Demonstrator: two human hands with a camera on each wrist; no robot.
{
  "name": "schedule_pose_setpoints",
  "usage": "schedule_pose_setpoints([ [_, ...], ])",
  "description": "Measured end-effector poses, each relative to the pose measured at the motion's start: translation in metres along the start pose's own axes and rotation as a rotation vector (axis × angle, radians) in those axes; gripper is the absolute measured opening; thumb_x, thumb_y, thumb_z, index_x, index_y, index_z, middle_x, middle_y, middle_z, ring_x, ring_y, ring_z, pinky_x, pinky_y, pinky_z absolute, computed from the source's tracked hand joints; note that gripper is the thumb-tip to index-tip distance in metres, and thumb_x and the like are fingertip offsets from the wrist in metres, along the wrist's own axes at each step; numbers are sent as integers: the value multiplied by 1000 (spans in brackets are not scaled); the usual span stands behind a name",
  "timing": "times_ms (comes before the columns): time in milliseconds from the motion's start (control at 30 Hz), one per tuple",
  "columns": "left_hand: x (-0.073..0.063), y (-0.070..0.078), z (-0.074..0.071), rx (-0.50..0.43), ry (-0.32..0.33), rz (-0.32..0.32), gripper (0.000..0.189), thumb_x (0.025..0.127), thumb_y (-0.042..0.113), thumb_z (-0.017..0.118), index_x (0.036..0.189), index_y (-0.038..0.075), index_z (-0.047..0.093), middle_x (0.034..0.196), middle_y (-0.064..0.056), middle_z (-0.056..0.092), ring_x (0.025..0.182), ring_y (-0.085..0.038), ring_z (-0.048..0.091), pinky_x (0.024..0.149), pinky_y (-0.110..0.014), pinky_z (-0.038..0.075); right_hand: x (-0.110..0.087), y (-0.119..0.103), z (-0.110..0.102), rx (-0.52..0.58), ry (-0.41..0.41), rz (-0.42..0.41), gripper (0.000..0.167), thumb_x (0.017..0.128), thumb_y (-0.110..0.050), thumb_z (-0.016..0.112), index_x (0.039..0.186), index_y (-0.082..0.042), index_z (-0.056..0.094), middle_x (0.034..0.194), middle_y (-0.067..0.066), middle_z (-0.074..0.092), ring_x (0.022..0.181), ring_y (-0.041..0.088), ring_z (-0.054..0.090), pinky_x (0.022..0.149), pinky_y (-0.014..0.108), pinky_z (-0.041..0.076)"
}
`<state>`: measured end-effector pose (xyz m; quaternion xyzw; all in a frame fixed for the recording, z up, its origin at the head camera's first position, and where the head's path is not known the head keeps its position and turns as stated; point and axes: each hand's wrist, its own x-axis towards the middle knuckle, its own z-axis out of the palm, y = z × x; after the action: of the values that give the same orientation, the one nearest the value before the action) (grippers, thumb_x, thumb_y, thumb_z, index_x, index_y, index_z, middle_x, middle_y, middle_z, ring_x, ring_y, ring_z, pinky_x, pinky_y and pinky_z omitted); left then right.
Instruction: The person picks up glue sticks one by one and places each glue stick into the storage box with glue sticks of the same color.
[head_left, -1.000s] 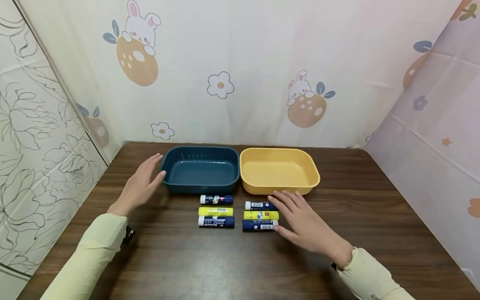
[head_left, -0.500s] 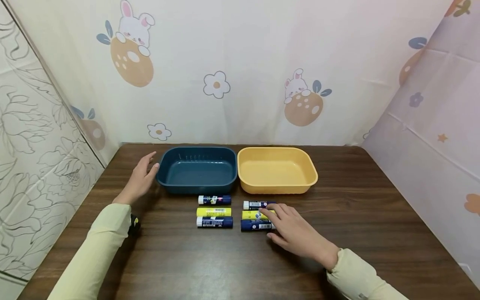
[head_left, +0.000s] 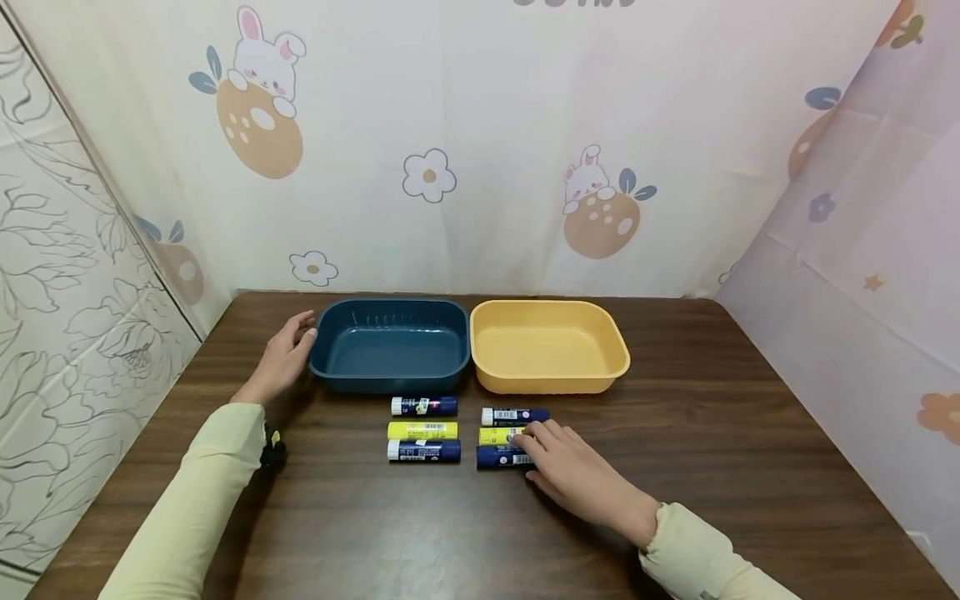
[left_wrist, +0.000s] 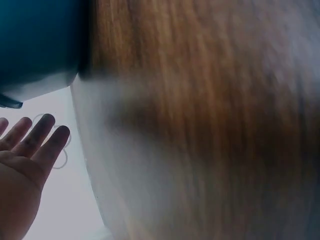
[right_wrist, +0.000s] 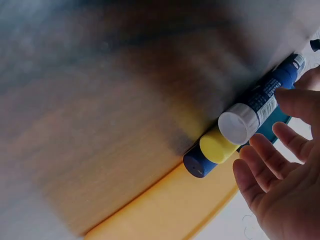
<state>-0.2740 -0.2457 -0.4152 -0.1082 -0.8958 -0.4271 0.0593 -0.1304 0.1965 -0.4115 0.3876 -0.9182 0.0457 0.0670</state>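
My right hand (head_left: pixel 573 475) hovers at the right-hand row of glue sticks with loosely bent fingers. Its fingertips overlap the yellow glue stick (head_left: pixel 491 436) and the front navy glue stick (head_left: pixel 493 457), hiding their right ends; a navy one with a white cap (head_left: pixel 489 416) lies behind. In the right wrist view, the thumb and fingers are spread around the white-ended navy stick (right_wrist: pixel 237 125) without closing on it. My left hand (head_left: pixel 281 362) is at the left side of the dark blue basin (head_left: pixel 390 386), fingers extended beside its rim.
Left of that row lie another navy glue stick (head_left: pixel 431 451), a yellow one (head_left: pixel 422 430) and a third, navy one (head_left: pixel 438 406). A yellow basin (head_left: pixel 547 386) stands against the blue one at the back of the wooden table (head_left: pixel 360 525), before a patterned curtain (head_left: pixel 495 208).
My right hand has come left and down from the yellow basin's front onto the right-hand glue sticks. The left hand stays by the blue basin, and the head view has shifted slightly.
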Motion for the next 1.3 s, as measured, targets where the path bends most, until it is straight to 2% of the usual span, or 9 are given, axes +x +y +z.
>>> schedule_pose_setpoints([
  [233,-1,0,4,-19,-17,-15,49,105,22,29,146,-5,23,144,-30,31,129,-45,34,103,-59,30,3,-3,2,-37,21,-13,38,86,-18,72,121,-11,58,107,0,54,96,16,49,81,34,46],
  [467,-2,1,3,-48,-35,-49,51,106,24,27,147,-4,22,145,-30,30,130,-44,32,104,-58,28,4,-4,3,-89,-1,-33,37,87,-18,70,121,-10,58,107,1,54,96,17,51,80,35,47],
  [700,-1,0,2,-68,-41,-51,50,106,24,27,147,-4,24,146,-29,30,131,-44,31,105,-58,27,6,-4,4,-119,6,-37,34,88,-19,70,118,-9,59,103,2,53,91,17,49,76,34,46],
  [900,-3,-1,-2,-109,-70,-91,48,104,17,24,148,-1,24,147,-27,29,131,-43,30,102,-58,31,7,-5,5,-118,-17,-29,34,88,-25,70,118,-11,59,101,0,52,88,16,49,74,33,46],
  [1100,-6,1,-4,-137,-103,-128,49,105,19,23,150,1,21,143,-31,31,126,-43,36,99,-58,36,9,-7,7,-111,-4,-23,31,86,-25,72,111,-12,60,96,0,52,85,15,50,73,33,47],
  [1300,-5,0,-4,-159,-109,-138,50,105,21,24,151,3,20,147,-28,28,129,-43,34,99,-58,36,12,-9,8,-119,-2,-25,31,85,-23,73,108,-10,58,99,2,57,95,18,56,82,36,49],
])
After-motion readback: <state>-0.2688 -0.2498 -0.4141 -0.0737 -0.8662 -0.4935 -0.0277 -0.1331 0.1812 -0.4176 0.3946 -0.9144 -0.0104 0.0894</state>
